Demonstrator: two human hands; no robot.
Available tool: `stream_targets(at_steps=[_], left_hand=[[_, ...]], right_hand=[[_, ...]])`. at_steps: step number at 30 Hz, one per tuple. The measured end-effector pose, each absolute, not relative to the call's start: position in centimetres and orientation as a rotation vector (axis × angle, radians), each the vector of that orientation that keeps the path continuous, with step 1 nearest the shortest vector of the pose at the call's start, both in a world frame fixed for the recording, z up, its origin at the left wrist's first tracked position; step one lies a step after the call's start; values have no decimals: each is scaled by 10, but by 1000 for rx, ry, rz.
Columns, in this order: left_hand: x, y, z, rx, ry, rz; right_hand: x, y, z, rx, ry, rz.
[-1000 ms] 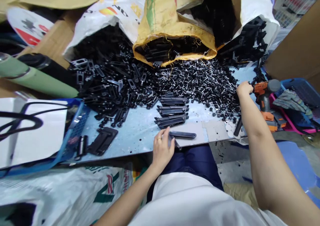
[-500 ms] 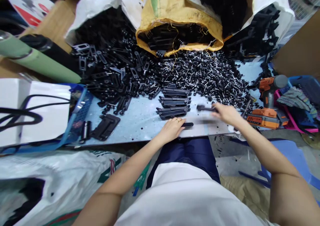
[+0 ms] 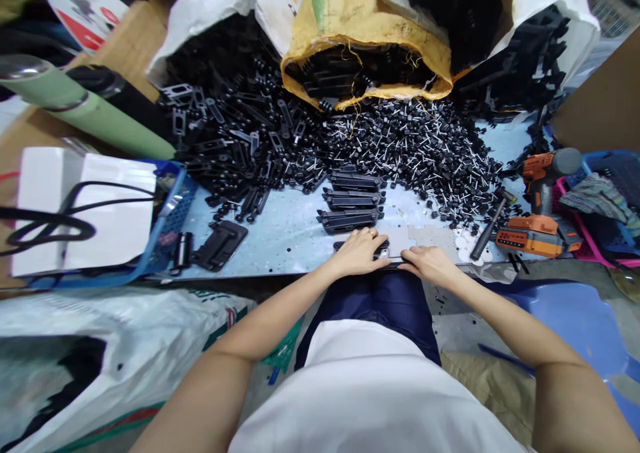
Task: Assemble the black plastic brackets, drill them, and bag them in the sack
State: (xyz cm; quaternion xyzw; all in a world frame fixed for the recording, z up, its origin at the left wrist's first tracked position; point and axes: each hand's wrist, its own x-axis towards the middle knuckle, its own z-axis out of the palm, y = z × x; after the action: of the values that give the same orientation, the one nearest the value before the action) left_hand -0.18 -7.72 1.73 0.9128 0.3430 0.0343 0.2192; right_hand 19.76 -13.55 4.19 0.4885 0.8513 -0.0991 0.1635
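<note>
My left hand (image 3: 359, 253) is at the front edge of the table, its fingers closed over a long, narrow black plastic part (image 3: 341, 245) whose ends stick out on both sides. Right beside it, my right hand (image 3: 429, 263) has its fingertips pressed together on a dark piece (image 3: 401, 261) at the table edge; most of this piece is hidden. Just beyond the left hand lie several long black plastic assemblies (image 3: 350, 220), stacked in a row. A hammer (image 3: 487, 233) rests on the table to the right of my right hand.
A heap of black-headed screws (image 3: 425, 146) and a pile of black plastic parts (image 3: 240, 139) cover the back, below an open yellow sack (image 3: 345, 6). On the right stands an orange cordless drill (image 3: 535, 223). A blue basket (image 3: 173, 223) and black block (image 3: 220, 245) are left.
My right hand has moved left and toward me, bringing a dark piece to the table edge beside my left hand. My left hand stays over the long black part. The view has shifted slightly.
</note>
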Motion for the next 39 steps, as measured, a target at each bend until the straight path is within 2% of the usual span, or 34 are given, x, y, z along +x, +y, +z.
stream_targets(at_steps=[6, 13, 19, 26, 32, 36, 39], left_hand=[[-2, -80, 7, 2502, 995, 295], [-11, -87, -5, 2532, 942, 507], [-8, -85, 1, 2534, 913, 393], [86, -44, 24, 2519, 849, 262], [156, -7, 28, 2426, 994, 295], [112, -19, 30, 2335, 1034, 482], [41, -38, 28, 1799, 1123, 889]], right_hand=[[191, -135, 55, 1413, 2464, -65], [184, -131, 75, 1328, 2525, -7], [195, -124, 62, 1286, 2566, -15], [234, -141, 16, 1606, 2694, -33], [252, -123, 21, 2060, 2496, 113], [251, -89, 25, 2094, 2285, 91], [250, -75, 22, 2089, 2278, -26]])
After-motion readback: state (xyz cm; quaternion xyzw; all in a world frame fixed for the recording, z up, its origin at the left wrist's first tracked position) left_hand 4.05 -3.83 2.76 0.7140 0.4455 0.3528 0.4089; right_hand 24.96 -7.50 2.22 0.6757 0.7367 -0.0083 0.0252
